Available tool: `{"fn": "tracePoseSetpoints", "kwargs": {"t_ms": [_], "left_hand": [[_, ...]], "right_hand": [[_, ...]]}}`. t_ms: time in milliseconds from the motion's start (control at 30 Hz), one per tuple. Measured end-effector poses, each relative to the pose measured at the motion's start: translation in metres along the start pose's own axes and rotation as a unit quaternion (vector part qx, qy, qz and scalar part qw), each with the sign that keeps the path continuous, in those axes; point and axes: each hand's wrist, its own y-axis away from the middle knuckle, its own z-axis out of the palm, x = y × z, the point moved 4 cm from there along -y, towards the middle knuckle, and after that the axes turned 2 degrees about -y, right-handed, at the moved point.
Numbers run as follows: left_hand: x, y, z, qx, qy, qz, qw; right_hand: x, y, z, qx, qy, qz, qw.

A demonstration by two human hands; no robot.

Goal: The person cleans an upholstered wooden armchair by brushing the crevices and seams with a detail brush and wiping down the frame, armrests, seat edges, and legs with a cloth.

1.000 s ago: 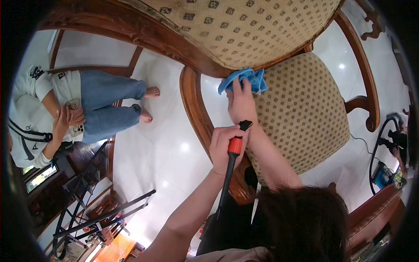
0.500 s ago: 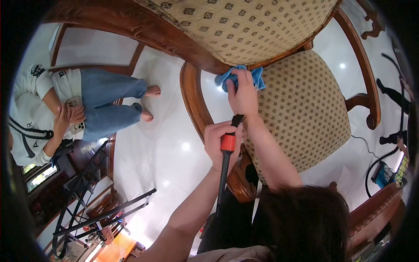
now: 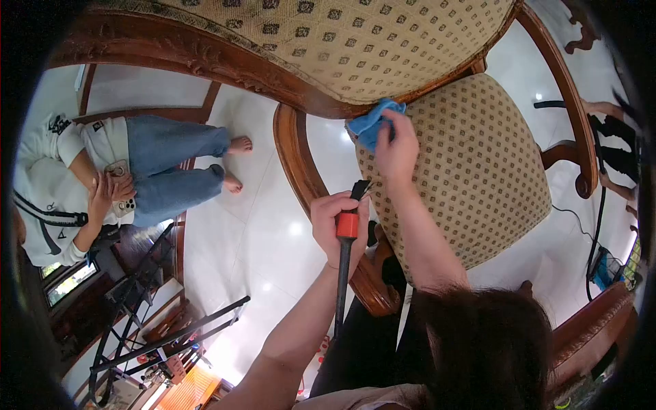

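Observation:
My left hand [image 3: 329, 229] is closed around a brush [image 3: 348, 226] with a black handle, a red collar and dark bristles pointing up. It is near the inner side of the chair's wooden armrest [image 3: 294, 154]. A crumpled blue cloth [image 3: 372, 124] is gripped in my right hand [image 3: 398, 150]. The cloth lies at the rear corner of the patterned beige seat [image 3: 471, 164], close below the carved wooden frame of the backrest [image 3: 225, 58]. My right forearm passes over the near-left side of the seat.
A seated person [image 3: 82, 178] in jeans holds a phone at left. Black metal stand legs [image 3: 178, 335] stick out at lower left. Another person's arms and a black hose [image 3: 598, 225] are at far right. A brown leather-like chair [image 3: 591, 328] stands at lower right.
My right hand has shifted slightly right and down, turning the cloth at the seat corner. My left hand with the brush has moved a little left. At far right, the other person and hose have moved.

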Motion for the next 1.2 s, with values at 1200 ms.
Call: {"fn": "tracePoseSetpoints", "kwargs": {"t_ms": [1200], "left_hand": [[-0.007,0.006,-0.011,-0.106,-0.035,0.025,0.993]], "right_hand": [[0.024,0.006,0.003,-0.009,0.169,-0.126,0.977]]}}
